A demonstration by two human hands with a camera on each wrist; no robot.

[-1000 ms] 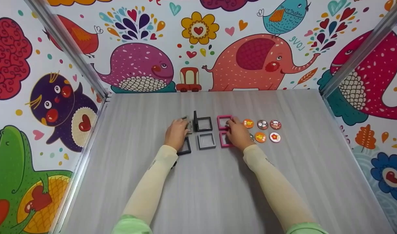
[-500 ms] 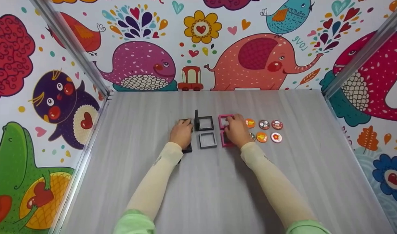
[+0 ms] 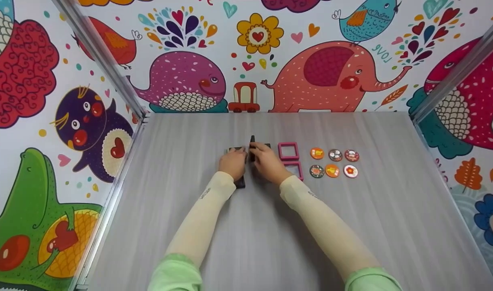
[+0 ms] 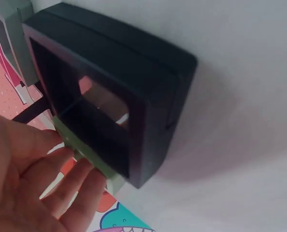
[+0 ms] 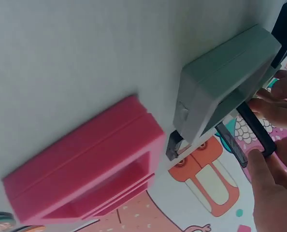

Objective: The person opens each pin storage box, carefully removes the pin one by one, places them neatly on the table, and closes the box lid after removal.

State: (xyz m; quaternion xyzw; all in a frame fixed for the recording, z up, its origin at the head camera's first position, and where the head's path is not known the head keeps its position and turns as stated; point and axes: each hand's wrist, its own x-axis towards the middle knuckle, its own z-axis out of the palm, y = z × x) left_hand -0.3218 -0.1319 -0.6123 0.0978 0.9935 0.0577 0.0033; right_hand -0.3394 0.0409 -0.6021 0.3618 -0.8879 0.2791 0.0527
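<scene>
My left hand (image 3: 232,163) grips the near edge of an olive-green square display frame (image 4: 88,154), its thumb and fingertips along that edge. A black display frame (image 4: 114,53) stands just in front of it, partly under my left hand in the head view (image 3: 240,184). My right hand (image 3: 268,163) pinches the raised lid (image 3: 252,139) of another black display frame (image 3: 267,145), with fingertips on the lid's black rim (image 5: 254,126) in the right wrist view. A grey display frame (image 5: 225,87) lies beside it, hidden behind my right hand in the head view.
Two pink display frames (image 3: 288,150) lie one behind the other, right of my right hand. Several round badges (image 3: 332,170) sit in two rows farther right. The grey table (image 3: 254,242) meets printed wall panels (image 3: 181,81) at the back and sides.
My right hand has moved left from the pink frames to the black frame with the raised lid. My left hand stays at the olive-green frame. The head view has shifted slightly.
</scene>
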